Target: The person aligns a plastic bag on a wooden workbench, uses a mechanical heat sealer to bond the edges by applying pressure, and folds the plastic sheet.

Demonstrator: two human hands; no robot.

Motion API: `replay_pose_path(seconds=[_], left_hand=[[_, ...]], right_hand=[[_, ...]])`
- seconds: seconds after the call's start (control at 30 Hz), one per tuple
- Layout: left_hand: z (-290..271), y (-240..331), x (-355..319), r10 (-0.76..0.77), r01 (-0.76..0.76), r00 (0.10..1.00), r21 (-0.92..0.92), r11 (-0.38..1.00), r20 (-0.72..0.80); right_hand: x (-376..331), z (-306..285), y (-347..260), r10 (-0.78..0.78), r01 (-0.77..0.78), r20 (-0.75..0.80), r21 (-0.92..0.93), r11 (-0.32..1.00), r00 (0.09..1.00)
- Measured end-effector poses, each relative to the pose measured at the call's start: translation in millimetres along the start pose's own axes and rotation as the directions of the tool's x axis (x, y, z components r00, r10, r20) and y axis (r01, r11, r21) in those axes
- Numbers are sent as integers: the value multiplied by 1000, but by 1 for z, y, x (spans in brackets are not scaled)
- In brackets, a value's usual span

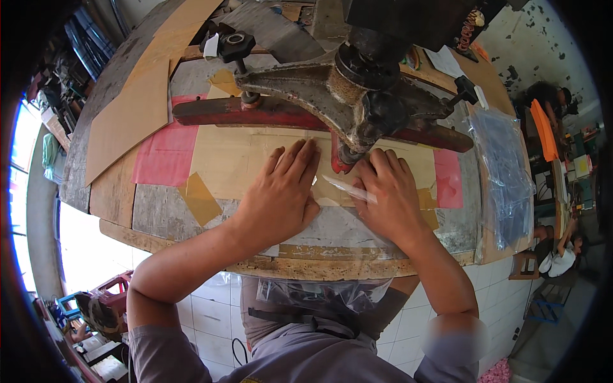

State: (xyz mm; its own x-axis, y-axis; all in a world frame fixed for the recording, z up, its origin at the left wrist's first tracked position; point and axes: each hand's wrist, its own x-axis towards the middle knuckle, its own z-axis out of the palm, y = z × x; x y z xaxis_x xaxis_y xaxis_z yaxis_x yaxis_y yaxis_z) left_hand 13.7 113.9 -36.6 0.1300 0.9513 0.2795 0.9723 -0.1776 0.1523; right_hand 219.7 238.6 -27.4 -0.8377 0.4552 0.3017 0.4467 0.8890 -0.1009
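Left hand (284, 191) unclenched; right hand (397, 201) at one plastic sheet (345, 187), hold unclear; gap between. One red bar (281, 115) beyond, table edge (319, 271) nearer.

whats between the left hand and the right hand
In the head view, a red metal tip and a pointed whitish strip, both over the tan sheet.

Wears a muted grey-purple cloth shirt (300, 351), softly creased, across the bottom of the frame, with a small yellowish marking (252, 380) at the very edge. Has a loose short sleeve (166, 351) at lower left and a matching short sleeve (440, 362) at lower right, partly blurred. Shows a narrow black strap (300, 320) at lower centre, near dull grey-brown legwear (390, 311).
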Motion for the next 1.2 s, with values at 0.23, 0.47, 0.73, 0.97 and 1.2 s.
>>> replay_pose_path(seconds=[0.23,0.47,0.73,0.97,1.2], left_hand=[[-3,-1,1,-2,2,999,-6,1000,35],[-5,-1,5,10,-10,999,7,1000,39],[-5,0,7,19,-21,999,52,998,45],[-5,1,8,30,-30,1000,-1,1000,9],[-7,1,8,24,-25,999,6,1000,31]], right_hand=[[0,2,1,9,-8,-33,26,1000,999],[-2,3,4,-11,10,-26,-39,999,1000],[-1,0,3,8,-8,-56,-3,1000,998],[-2,1,4,11,-11,-61,0,1000,998],[-2,1,5,2,-2,-56,-10,1000,998]])
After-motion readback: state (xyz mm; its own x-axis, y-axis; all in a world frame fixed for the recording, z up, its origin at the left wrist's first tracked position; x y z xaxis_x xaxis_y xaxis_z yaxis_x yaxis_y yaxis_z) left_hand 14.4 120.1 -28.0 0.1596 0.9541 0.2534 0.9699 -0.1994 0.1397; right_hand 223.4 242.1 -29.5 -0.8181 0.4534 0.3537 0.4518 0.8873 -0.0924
